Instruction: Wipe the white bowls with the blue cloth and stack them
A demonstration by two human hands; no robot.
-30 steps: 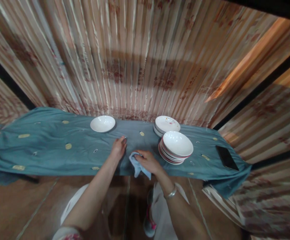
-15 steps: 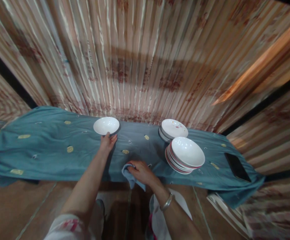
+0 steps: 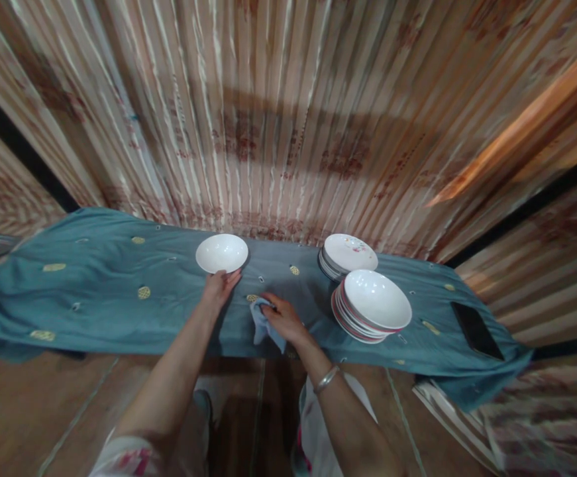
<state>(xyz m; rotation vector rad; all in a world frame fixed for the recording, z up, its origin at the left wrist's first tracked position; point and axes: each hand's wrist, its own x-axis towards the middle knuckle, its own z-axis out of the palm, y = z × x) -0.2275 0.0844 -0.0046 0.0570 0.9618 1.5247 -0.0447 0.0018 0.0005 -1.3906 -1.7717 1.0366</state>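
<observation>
A white bowl (image 3: pixel 222 252) is near the back edge of the cloth-covered table, left of the middle. My left hand (image 3: pixel 221 286) grips the near side of its rim; the fingertips under the bowl are partly hidden. A light blue cloth (image 3: pixel 263 323) hangs bunched from my right hand (image 3: pixel 284 319), whose fingers are closed on it above the front part of the table. To the right of that hand stands a stack of bowls (image 3: pixel 375 301) with red rims, a white one on top. Just behind it sits a stack of plates (image 3: pixel 350 253), the top one flower-patterned.
The table wears a teal cloth (image 3: pixel 104 298) with yellow pineapple prints. A black phone (image 3: pixel 477 330) lies near its right end. Pleated curtains (image 3: pixel 268 132) rise directly behind, and dark poles (image 3: pixel 24 142) slant at both sides.
My left hand and the white bowl have shifted slightly right. My right hand has raised the cloth away from the table's front edge, closer to the bowl.
</observation>
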